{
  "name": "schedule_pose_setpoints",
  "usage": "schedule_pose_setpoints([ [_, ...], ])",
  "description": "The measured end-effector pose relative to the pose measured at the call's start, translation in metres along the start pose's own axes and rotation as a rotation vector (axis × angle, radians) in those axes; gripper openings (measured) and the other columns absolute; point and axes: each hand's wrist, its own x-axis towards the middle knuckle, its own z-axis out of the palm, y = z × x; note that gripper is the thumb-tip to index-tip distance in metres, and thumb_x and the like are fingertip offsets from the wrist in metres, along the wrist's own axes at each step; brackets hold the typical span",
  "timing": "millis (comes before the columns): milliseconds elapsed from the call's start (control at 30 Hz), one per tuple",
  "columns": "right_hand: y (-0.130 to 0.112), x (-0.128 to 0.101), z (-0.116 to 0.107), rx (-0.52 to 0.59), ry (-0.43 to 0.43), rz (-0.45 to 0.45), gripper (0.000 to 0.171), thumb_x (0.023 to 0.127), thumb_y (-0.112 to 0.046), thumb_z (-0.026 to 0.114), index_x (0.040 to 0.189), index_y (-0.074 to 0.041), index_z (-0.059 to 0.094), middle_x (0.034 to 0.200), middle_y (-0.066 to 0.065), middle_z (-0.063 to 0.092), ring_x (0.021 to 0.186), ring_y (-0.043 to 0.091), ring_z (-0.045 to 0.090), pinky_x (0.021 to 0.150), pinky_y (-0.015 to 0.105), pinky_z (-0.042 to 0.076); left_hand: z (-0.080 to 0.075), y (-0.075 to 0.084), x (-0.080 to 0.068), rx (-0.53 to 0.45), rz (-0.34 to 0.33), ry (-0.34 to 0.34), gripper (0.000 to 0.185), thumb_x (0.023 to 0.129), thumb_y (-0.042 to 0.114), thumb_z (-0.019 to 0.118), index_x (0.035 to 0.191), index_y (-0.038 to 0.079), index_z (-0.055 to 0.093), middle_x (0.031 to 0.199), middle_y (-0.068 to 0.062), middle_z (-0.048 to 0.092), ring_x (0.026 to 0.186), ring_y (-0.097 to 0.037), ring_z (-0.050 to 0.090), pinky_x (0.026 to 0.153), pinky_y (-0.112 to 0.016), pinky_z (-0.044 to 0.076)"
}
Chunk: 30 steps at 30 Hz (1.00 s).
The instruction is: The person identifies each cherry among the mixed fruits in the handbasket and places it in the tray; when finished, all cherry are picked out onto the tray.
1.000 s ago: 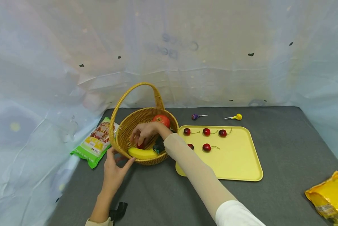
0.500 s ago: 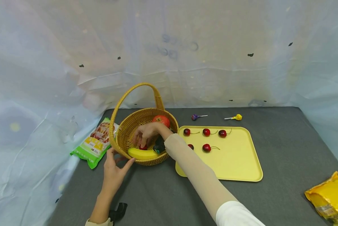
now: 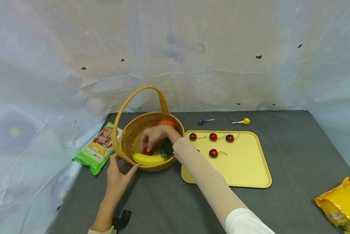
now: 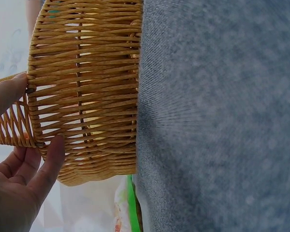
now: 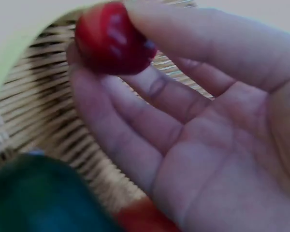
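Observation:
My right hand (image 3: 153,138) reaches into the wicker basket (image 3: 134,130) and pinches a glossy red cherry (image 5: 113,41) between thumb and fingertips. In the head view the cherry (image 3: 147,150) shows just beyond a banana (image 3: 148,159), which lies along the near inner wall. At the basket's near left side, my left hand (image 3: 117,177) holds the rim, close to the foot of the tall handle. The left wrist view has the thumb at the rim and fingers (image 4: 50,162) against the woven side. A dark green rounded thing (image 5: 43,193) sits in the basket, below the right hand.
A red round fruit (image 3: 166,123) lies at the basket's back. To the right, a yellow tray (image 3: 239,169) bears several stemmed cherries (image 3: 213,153). Behind it are a purple lollipop (image 3: 201,121) and a yellow one. A green-edged bag (image 3: 98,148) lies left; a yellow bag (image 3: 343,203), far right.
Inside the basket, my right hand has shifted slightly to the right, with the cherry at its fingertips. My left hand has stayed on the rim.

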Motion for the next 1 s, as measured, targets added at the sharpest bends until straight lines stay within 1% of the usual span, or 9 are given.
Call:
schedule_pose_setpoints([
  [133,-0.006,-0.024,-0.008,-0.027,0.030,-0.112,0.028,0.094,0.003,0.064,0.122,0.008,0.066,0.113,0.011,0.068,0.100,0.023,0.065,0.089,0.039,0.058,0.001,-0.001,0.000,-0.010,-0.001,0.005,0.066,0.078,0.001,0.084,0.130,-0.003,0.043,0.118,-0.021,0.053,0.107,-0.021,0.053,0.080,-0.030,0.057],
  [233,-0.008,-0.057,-0.015,-0.084,0.095,-0.230,0.032,0.093,-0.002,0.069,0.124,0.006,0.065,0.115,0.009,0.068,0.101,0.022,0.066,0.089,0.038,0.058,0.002,0.002,0.000,-0.003,0.016,0.011,0.068,0.076,-0.004,0.084,0.130,-0.004,0.043,0.117,-0.022,0.053,0.105,-0.024,0.054,0.079,-0.031,0.057],
  [333,-0.004,-0.101,-0.014,-0.106,0.216,-0.316,0.033,0.092,-0.004,0.072,0.123,0.005,0.065,0.116,0.010,0.067,0.100,0.025,0.065,0.087,0.038,0.058,0.001,0.012,0.001,0.002,0.040,0.019,0.067,0.074,-0.010,0.083,0.129,-0.006,0.044,0.115,-0.024,0.052,0.102,-0.030,0.055,0.078,-0.032,0.058],
  [500,0.029,-0.177,0.008,-0.008,0.449,-0.375,0.040,0.093,0.003,0.067,0.131,0.006,0.056,0.123,0.018,0.060,0.112,0.037,0.057,0.091,0.040,0.056,-0.002,0.031,0.001,-0.005,0.061,0.026,0.064,0.075,-0.013,0.081,0.127,-0.008,0.043,0.113,-0.024,0.052,0.101,-0.031,0.055,0.079,-0.026,0.057],
  [600,0.059,-0.218,0.031,0.017,0.613,-0.340,0.051,0.092,0.005,0.068,0.139,0.002,0.050,0.122,0.020,0.056,0.113,0.038,0.055,0.092,0.037,0.056,-0.001,0.034,0.001,-0.007,0.073,0.022,0.064,0.075,-0.014,0.081,0.127,-0.009,0.043,0.113,-0.023,0.052,0.101,-0.031,0.054,0.079,-0.024,0.056],
  [667,0.078,-0.240,0.046,0.025,0.714,-0.290,0.060,0.090,0.006,0.070,0.144,-0.001,0.046,0.119,0.020,0.055,0.108,0.036,0.056,0.088,0.033,0.058,-0.001,0.033,0.000,-0.006,0.080,0.021,0.065,0.075,-0.014,0.081,0.127,-0.009,0.043,0.114,-0.022,0.052,0.101,-0.032,0.054,0.078,-0.024,0.056],
  [800,0.107,-0.271,0.069,0.070,0.858,-0.204,0.078,0.088,0.006,0.073,0.153,-0.005,0.032,0.113,0.021,0.053,0.098,0.032,0.057,0.080,0.030,0.057,-0.002,0.033,0.001,-0.010,0.061,0.026,0.065,0.075,-0.012,0.082,0.127,-0.007,0.043,0.114,-0.022,0.052,0.102,-0.034,0.054,0.079,-0.023,0.056],
  [900,0.121,-0.283,0.081,0.089,0.917,-0.167,0.072,0.086,0.002,0.076,0.147,0.002,0.038,0.109,0.021,0.055,0.095,0.028,0.056,0.076,0.029,0.055,-0.002,0.031,0.001,-0.015,0.047,0.029,0.065,0.075,-0.012,0.082,0.127,-0.007,0.043,0.114,-0.024,0.051,0.103,-0.035,0.054,0.080,-0.021,0.056],
  [1000,0.131,-0.290,0.089,0.116,0.946,-0.140,0.050,0.084,0.000,0.079,0.126,0.010,0.053,0.108,0.020,0.056,0.094,0.024,0.055,0.072,0.026,0.054,-0.002,0.029,0.002,-0.017,0.043,0.026,0.065,0.075,-0.013,0.082,0.126,-0.007,0.043,0.115,-0.026,0.051,0.104,-0.035,0.053,0.080,-0.022,0.056],
])
